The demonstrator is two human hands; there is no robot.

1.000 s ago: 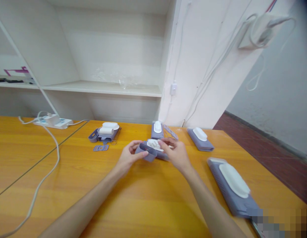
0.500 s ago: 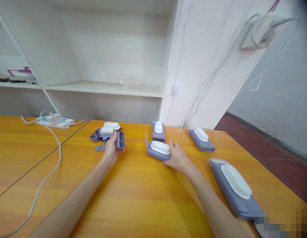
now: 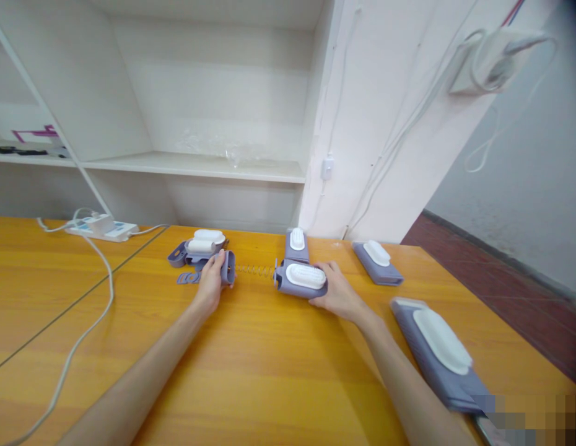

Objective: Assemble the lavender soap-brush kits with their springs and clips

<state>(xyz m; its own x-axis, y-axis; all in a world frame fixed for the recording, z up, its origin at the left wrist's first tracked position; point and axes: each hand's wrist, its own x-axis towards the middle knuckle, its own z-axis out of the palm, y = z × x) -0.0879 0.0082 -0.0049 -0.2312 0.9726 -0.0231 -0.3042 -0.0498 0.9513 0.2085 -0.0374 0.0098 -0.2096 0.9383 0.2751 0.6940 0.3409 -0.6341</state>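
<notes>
My left hand point(image 3: 211, 282) is closed around a hollow purple-grey plastic housing point(image 3: 228, 269), its open end facing right. From that opening a thin metal coil spring point(image 3: 254, 270) stretches across to a second part. This is a purple-grey plastic case with a white ribbed oval top point(image 3: 306, 276); my right hand point(image 3: 337, 292) grips its right end. A thin upright plate point(image 3: 276, 272) stands at the case's left end, where the spring meets it. Beside my left hand lie a flat purple-grey piece with cut-outs point(image 3: 188, 278) and a white roll-shaped part point(image 3: 201, 246).
Similar purple-grey cases with white ovals lie at the back point(image 3: 296, 246), back right point(image 3: 378, 262) and right front point(image 3: 439, 353) of the wooden table point(image 3: 251, 384). A white power strip point(image 3: 104, 228) and its cable point(image 3: 78, 334) occupy the left. White shelving point(image 3: 195, 162) rises behind.
The case in my right hand has turned to lie more level and shifted slightly right. The spring remains stretched between the two parts. My left hand has barely moved.
</notes>
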